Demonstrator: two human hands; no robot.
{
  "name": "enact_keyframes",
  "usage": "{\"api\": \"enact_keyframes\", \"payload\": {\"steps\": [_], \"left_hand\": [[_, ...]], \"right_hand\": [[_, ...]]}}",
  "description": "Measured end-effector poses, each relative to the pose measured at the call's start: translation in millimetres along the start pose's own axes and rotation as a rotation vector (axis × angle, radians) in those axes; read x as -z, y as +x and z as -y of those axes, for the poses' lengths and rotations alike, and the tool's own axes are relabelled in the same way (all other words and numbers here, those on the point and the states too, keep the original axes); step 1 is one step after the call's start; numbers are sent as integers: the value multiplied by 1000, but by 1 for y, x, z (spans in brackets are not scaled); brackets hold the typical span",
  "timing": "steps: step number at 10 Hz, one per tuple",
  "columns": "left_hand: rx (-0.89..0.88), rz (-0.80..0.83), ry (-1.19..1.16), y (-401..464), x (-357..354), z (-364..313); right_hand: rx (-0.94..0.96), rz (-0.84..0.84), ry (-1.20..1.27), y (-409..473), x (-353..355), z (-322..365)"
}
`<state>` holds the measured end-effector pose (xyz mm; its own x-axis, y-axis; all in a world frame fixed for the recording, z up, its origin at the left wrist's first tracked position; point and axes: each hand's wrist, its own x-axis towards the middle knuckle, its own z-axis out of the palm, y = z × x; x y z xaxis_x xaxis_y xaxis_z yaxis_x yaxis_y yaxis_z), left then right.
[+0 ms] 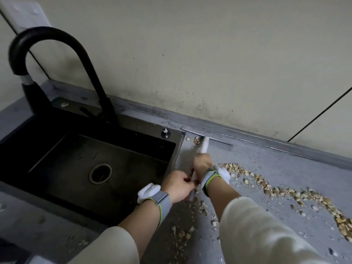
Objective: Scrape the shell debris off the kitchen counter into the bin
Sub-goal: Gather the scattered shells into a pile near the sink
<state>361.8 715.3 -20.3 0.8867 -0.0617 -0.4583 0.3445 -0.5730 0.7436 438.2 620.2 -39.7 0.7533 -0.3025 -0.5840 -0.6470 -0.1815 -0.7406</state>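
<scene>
1. The right hand grips the white handle of a scraper whose blade lies against the wall edge of the counter.
2. The left hand curls round what looks like the handle's lower end.
3. Shell bits trail across the counter, right of the sink.

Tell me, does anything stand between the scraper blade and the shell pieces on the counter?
Nothing visible does. The right hand holds the scraper with its blade at the back wall, a few bits right beside it. The long trail of shell debris lies on open counter to the right. No bin is in view.
</scene>
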Motion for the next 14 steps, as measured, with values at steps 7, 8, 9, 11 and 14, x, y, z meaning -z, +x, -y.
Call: {"api": "enact_keyframes", "payload": {"steps": [7,8,9,11,14], "left_hand": [[60,-66,521,-50,-13,34],[44,-65,553,-49,-12,32],[35,-56,582,-44,-7,34],[42,-27,648,-38,-1,46],[32,87,631,-28,6,54]], "right_hand": [[55,237,-834,-33,189,2],[105,225,-718,-35,177,15],[147,182,-567,-35,142,10],[185,110,-643,-23,82,1],[200,161,-1181,-14,129,58]]}}
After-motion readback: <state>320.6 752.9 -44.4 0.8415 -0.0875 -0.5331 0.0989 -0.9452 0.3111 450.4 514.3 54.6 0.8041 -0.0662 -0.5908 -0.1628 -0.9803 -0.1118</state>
